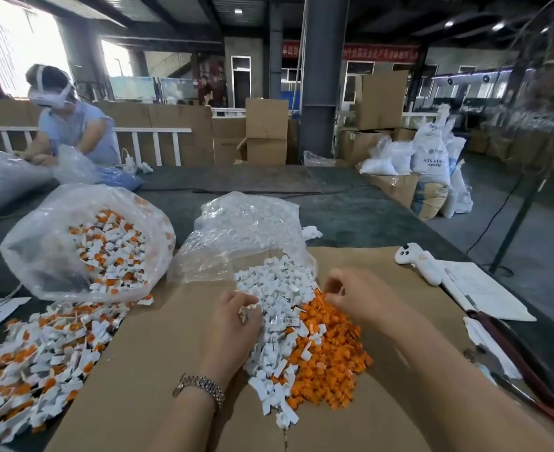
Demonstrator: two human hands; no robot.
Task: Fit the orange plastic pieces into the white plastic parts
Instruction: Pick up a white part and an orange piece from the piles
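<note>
- Far off at ten o'clock, another person (70,125) in a pale blue top bends over clear bags at the far side of the desk (350,216).
- At nine o'clock a clear plastic bag (41,243) lies open, part full of assembled pieces (111,252), white with orange showing.
- At eight o'clock a loose heap of finished pieces (37,360) spreads over the left edge of the cardboard sheet (145,370) and off onto the desk.
- The left hand (236,321), with a ring on one finger and a metal watch (200,388) at the wrist, rests on the left edge of the white plastic parts (279,298); its fingers curl into the pile, though whether they grip a part I cannot tell.
- Those white parts spill from a second clear bag (243,230) at twelve o'clock and run down the middle of the cardboard.
- Touching them on the right lie the orange plastic pieces (331,353), a heap at about five o'clock from the white pile.
- The right hand (357,295) sits at the top of the orange heap, fingertips bent down and pinched together among the pieces; what they hold is hidden.
- At two o'clock a white handheld controller (419,259) lies beside papers (484,288).
</note>
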